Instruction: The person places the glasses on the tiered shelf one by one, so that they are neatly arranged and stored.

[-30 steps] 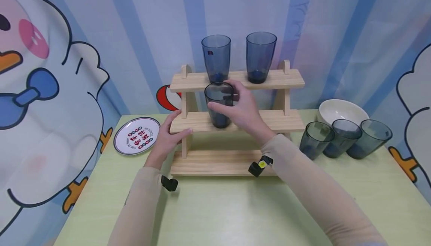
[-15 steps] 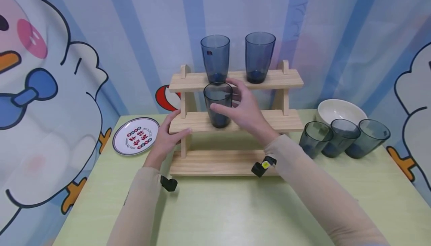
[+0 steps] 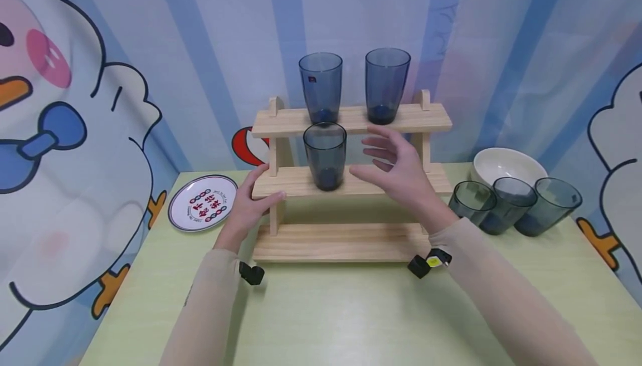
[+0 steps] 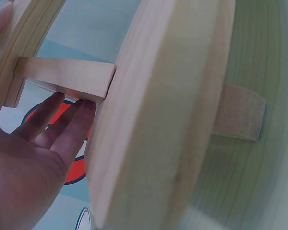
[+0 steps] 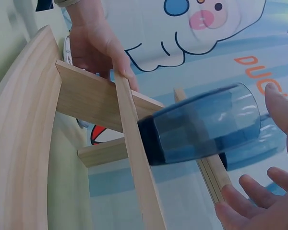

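Observation:
A smoky blue drinking glass (image 3: pixel 325 157) stands upright on the middle tier of a three-tier wooden shelf (image 3: pixel 351 242). Just right of this glass, my right hand (image 3: pixel 401 171) is apart from it, with fingers spread and nothing in them; the gap also shows in the right wrist view. My left hand (image 3: pixel 249 204) holds the shelf's left end, thumb at the middle board and fingers against the side support (image 4: pixel 67 74). On the top tier stand two more blue glasses, the left one (image 3: pixel 321 87) with a small dark label, the right one (image 3: pixel 387 84) plain.
At the right of the pale green table (image 3: pixel 321 316), three tinted glasses (image 3: pixel 511 210) stand close together before a white bowl (image 3: pixel 509 165). Left of the shelf lies a white plate (image 3: pixel 203 203) with red print. A striped cartoon backdrop (image 3: pixel 200 48) hangs behind.
My right hand has let go of the glass on the middle tier and moved to the right. That glass stays in place. My left hand keeps its position on the shelf.

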The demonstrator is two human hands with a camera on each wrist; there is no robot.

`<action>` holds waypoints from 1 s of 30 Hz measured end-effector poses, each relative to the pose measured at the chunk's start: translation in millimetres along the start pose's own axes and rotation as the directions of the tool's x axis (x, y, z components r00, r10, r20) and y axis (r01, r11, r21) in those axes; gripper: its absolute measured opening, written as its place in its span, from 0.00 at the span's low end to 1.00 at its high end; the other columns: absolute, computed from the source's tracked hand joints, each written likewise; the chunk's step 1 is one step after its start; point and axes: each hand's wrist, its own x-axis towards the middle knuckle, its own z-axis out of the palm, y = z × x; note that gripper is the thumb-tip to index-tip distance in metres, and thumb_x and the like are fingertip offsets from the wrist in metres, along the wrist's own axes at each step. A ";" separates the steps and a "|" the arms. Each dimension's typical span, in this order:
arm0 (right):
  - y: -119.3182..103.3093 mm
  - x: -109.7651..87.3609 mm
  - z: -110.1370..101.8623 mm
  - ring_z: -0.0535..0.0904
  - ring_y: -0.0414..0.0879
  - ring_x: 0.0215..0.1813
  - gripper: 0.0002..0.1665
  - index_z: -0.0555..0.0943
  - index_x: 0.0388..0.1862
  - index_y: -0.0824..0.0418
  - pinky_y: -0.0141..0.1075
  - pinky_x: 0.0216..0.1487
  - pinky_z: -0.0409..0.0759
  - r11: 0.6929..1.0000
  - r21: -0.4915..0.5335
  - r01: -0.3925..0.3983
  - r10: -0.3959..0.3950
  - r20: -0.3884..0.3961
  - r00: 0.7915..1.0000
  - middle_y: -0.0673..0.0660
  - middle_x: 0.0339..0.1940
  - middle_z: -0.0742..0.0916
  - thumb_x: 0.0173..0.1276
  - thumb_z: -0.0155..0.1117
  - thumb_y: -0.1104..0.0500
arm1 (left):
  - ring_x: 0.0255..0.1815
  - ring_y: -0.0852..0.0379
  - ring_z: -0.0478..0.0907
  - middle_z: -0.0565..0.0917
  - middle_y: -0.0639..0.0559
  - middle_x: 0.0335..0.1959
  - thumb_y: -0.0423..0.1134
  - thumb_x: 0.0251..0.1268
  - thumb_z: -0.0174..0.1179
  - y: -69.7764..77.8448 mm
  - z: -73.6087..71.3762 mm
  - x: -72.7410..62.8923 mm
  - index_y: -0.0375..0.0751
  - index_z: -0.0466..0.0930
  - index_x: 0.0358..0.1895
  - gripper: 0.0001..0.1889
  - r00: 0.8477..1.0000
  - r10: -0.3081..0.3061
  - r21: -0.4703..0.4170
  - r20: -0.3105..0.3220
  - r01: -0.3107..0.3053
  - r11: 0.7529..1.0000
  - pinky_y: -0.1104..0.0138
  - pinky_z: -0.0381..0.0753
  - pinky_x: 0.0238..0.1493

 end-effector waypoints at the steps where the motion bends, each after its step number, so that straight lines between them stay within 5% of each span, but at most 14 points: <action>1: 0.6 -2.6 -3.5 0.77 0.50 0.71 0.47 0.68 0.80 0.48 0.49 0.75 0.72 1.000 0.001 -0.004 0.004 -0.005 1.000 0.53 0.70 0.80 0.65 0.81 0.52 | 0.67 0.41 0.73 0.66 0.43 0.77 0.44 0.69 0.72 -0.4 -0.3 0.0 0.68 0.62 0.81 0.41 1.000 0.004 0.000 0.001 -0.004 1.000 0.44 0.79 0.64; 8: 6.8 -18.9 -24.9 0.77 0.52 0.72 0.45 0.68 0.79 0.50 0.48 0.74 0.73 0.999 -0.018 -0.037 0.037 -0.016 0.999 0.56 0.71 0.80 0.67 0.79 0.54 | 0.66 0.43 0.75 0.68 0.43 0.76 0.43 0.70 0.72 -0.7 -1.9 -1.5 0.68 0.62 0.81 0.41 1.000 0.012 -0.008 0.011 -0.012 1.000 0.53 0.83 0.59; 16: 14.3 -44.0 -53.7 0.76 0.53 0.72 0.44 0.67 0.80 0.52 0.40 0.72 0.75 0.997 -0.054 -0.053 0.050 -0.050 0.997 0.59 0.72 0.79 0.70 0.76 0.59 | 0.66 0.42 0.76 0.67 0.43 0.77 0.43 0.70 0.72 -1.3 -1.9 -1.9 0.68 0.61 0.81 0.41 1.000 -0.001 -0.008 0.019 0.001 1.000 0.52 0.82 0.61; 24: 22.7 -67.6 -91.1 0.77 0.43 0.70 0.44 0.66 0.81 0.51 0.28 0.67 0.76 0.992 -0.127 -0.023 0.016 -0.059 0.998 0.59 0.73 0.78 0.70 0.74 0.63 | 0.67 0.43 0.75 0.67 0.43 0.77 0.44 0.69 0.72 -0.1 -1.5 -1.2 0.69 0.62 0.81 0.41 1.000 -0.002 0.001 0.013 0.002 1.000 0.51 0.82 0.62; 30: 27.9 -85.3 -117.2 0.76 0.36 0.69 0.43 0.67 0.80 0.49 0.23 0.64 0.76 0.978 -0.208 -0.030 0.001 -0.138 0.990 0.54 0.72 0.79 0.71 0.74 0.64 | 0.67 0.41 0.74 0.65 0.42 0.78 0.44 0.70 0.71 -0.4 -1.2 0.1 0.67 0.60 0.82 0.42 1.000 -0.007 0.000 0.022 0.007 1.000 0.47 0.80 0.64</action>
